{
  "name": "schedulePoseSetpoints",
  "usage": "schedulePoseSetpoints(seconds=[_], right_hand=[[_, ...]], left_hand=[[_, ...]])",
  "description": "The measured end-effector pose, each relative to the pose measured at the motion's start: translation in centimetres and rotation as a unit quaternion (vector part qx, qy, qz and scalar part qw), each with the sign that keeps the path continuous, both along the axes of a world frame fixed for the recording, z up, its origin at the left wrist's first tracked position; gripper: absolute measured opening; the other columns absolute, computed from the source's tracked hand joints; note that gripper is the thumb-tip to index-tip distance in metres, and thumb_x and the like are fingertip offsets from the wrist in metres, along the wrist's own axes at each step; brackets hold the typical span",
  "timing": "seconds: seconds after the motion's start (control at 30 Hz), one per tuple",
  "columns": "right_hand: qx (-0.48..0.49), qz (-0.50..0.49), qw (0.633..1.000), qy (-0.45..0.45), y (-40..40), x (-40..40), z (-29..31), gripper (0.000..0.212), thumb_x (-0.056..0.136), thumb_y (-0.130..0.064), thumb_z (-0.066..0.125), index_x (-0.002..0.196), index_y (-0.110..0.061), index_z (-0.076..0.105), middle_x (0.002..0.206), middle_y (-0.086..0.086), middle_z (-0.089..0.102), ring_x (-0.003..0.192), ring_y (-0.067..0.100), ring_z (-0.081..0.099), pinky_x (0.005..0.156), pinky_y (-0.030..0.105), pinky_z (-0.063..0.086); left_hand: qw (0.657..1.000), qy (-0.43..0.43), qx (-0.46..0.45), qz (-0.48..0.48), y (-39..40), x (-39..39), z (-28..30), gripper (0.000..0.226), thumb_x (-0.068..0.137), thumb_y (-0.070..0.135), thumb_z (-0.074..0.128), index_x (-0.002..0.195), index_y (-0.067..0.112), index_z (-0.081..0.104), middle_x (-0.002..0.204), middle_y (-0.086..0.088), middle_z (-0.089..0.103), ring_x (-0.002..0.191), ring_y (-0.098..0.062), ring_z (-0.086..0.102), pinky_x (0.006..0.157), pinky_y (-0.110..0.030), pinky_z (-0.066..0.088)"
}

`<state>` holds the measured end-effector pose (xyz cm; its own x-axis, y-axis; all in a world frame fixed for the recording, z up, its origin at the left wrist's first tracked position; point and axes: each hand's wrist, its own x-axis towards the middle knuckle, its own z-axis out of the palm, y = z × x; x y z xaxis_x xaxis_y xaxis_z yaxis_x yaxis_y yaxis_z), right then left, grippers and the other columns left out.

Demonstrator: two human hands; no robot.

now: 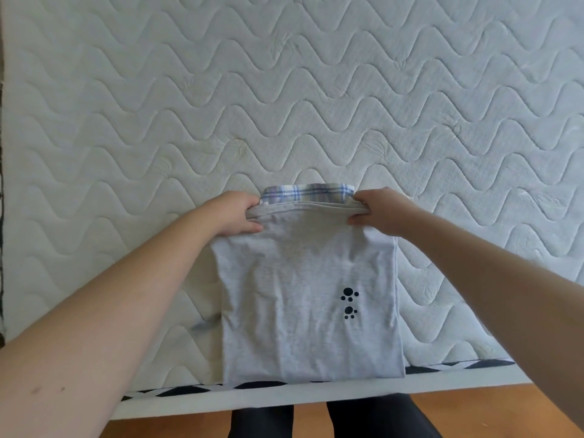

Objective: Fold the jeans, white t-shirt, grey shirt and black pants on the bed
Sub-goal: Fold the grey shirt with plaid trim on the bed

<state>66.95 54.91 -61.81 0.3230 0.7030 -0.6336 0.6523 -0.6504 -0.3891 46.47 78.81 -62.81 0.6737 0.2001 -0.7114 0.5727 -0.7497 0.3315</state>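
Observation:
The grey shirt (pixel 303 298) lies folded into a tall rectangle at the near edge of the bed, with small black dot prints low on its right side. A blue and white plaid strip shows along its far end. My left hand (pixel 235 213) grips the shirt's far left corner, thumb on top of the fabric. Opposite it, my right hand (pixel 379 210) grips the far right corner, and the fabric edge between them is lifted and stretched. The jeans, white t-shirt and black pants on the bed are not in view.
The white quilted mattress (pixel 284 90) stretches away beyond the shirt and to both sides. Its near edge has a black and white trim (pixel 196 390). Below it are the wooden floor (pixel 505 406) and my legs in dark trousers (pixel 357 418).

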Motion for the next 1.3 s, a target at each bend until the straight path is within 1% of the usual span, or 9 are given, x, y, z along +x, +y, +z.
schedulePoseSetpoints(seconds=[0.27, 0.4, 0.53, 0.7, 0.83, 0.97, 1.07, 1.2, 1.3], right_hand=[[0.105, -0.045, 0.992, -0.061, -1.2, 0.5, 15.4, 0.038, 0.086, -0.045, 0.07, 0.067, -0.032, 0.038, 0.064, -0.011, 0.05, 0.064, 0.011, 0.048, 0.053, 0.027, 0.032], [0.165, -0.055, 0.979, -0.11, -0.2, 1.2, 23.2, 0.036, 0.086, -0.047, 0.067, 0.068, -0.033, 0.038, 0.065, -0.007, 0.05, 0.063, 0.006, 0.046, 0.051, 0.027, 0.029], [0.231, -0.036, 0.948, -0.217, 0.9, 1.6, 26.2, 0.01, 0.089, -0.032, 0.067, 0.094, -0.032, 0.058, 0.075, 0.007, 0.059, 0.069, 0.03, 0.051, 0.054, 0.03, 0.026], [0.312, -0.017, 0.897, -0.312, 0.7, 0.6, 21.6, 0.015, 0.076, -0.001, 0.068, 0.089, -0.008, 0.068, 0.066, 0.015, 0.064, 0.061, 0.039, 0.059, 0.057, 0.037, 0.042], [0.304, -0.064, 0.898, -0.312, -1.5, -1.7, 13.3, 0.017, 0.068, 0.006, 0.069, 0.071, -0.007, 0.059, 0.058, 0.011, 0.058, 0.051, 0.035, 0.055, 0.054, 0.028, 0.031], [0.211, -0.111, 0.935, -0.261, -5.8, -6.3, 4.1, 0.012, 0.074, 0.004, 0.064, 0.077, -0.006, 0.06, 0.069, 0.013, 0.063, 0.06, 0.037, 0.059, 0.051, 0.032, 0.033], [0.128, -0.126, 0.964, -0.195, -9.4, -9.5, -1.1, 0.012, 0.082, 0.003, 0.056, 0.086, -0.006, 0.062, 0.087, 0.011, 0.067, 0.076, 0.037, 0.062, 0.056, 0.036, 0.038], [0.104, -0.111, 0.981, -0.119, -11.9, -11.8, -3.5, 0.058, 0.079, 0.007, 0.05, 0.133, -0.013, 0.056, 0.139, 0.001, 0.056, 0.132, 0.024, 0.047, 0.097, 0.035, 0.043], [0.12, -0.155, 0.977, -0.079, -12.4, -11.9, -3.0, 0.057, 0.085, 0.0, 0.046, 0.138, -0.02, 0.05, 0.138, -0.003, 0.054, 0.13, 0.02, 0.046, 0.096, 0.031, 0.041]], left_hand=[[0.987, -0.148, 0.059, -0.003, 1.0, -1.3, 17.9, 0.042, 0.079, 0.041, 0.078, 0.065, 0.034, 0.039, 0.062, 0.014, 0.047, 0.063, -0.011, 0.048, 0.054, -0.028, 0.029], [0.966, -0.21, 0.148, -0.014, 1.8, -0.9, 26.9, 0.042, 0.078, 0.042, 0.078, 0.065, 0.033, 0.038, 0.059, 0.011, 0.049, 0.057, -0.006, 0.047, 0.05, -0.025, 0.03], [0.934, -0.264, 0.241, -0.014, 1.9, -0.6, 29.9, 0.019, 0.08, 0.033, 0.074, 0.088, 0.027, 0.057, 0.073, -0.005, 0.064, 0.069, -0.031, 0.06, 0.055, -0.033, 0.042], [0.875, -0.348, 0.335, -0.013, 0.3, -1.4, 23.3, 0.023, 0.071, 0.016, 0.08, 0.092, 0.014, 0.071, 0.062, -0.015, 0.063, 0.055, -0.039, 0.061, 0.048, -0.034, 0.042], [0.846, -0.426, 0.32, -0.002, -3.1, -3.3, 13.1, 0.019, 0.072, 0.01, 0.068, 0.091, 0.01, 0.072, 0.066, -0.011, 0.064, 0.057, -0.033, 0.063, 0.051, -0.036, 0.05], [0.865, -0.405, 0.294, -0.002, -8.5, -6.5, 3.7, 0.029, 0.082, 0.008, 0.048, 0.098, 0.008, 0.073, 0.093, -0.006, 0.074, 0.086, -0.025, 0.07, 0.085, -0.039, 0.054], [0.911, -0.293, 0.289, 0.031, -12.6, -9.4, -1.0, 0.036, 0.078, 0.005, 0.061, 0.113, 0.005, 0.071, 0.114, -0.012, 0.072, 0.109, -0.028, 0.067, 0.096, -0.044, 0.05], [0.956, -0.164, 0.236, 0.057, -15.8, -11.5, -2.7, 0.052, 0.084, 0.019, 0.063, 0.134, 0.005, 0.059, 0.145, -0.016, 0.051, 0.133, -0.031, 0.049, 0.11, -0.05, 0.038], [0.954, -0.157, 0.237, 0.092, -16.6, -10.8, -1.9, 0.054, 0.09, 0.035, 0.044, 0.132, 0.004, 0.06, 0.141, -0.018, 0.054, 0.133, -0.032, 0.049, 0.109, -0.05, 0.039]])
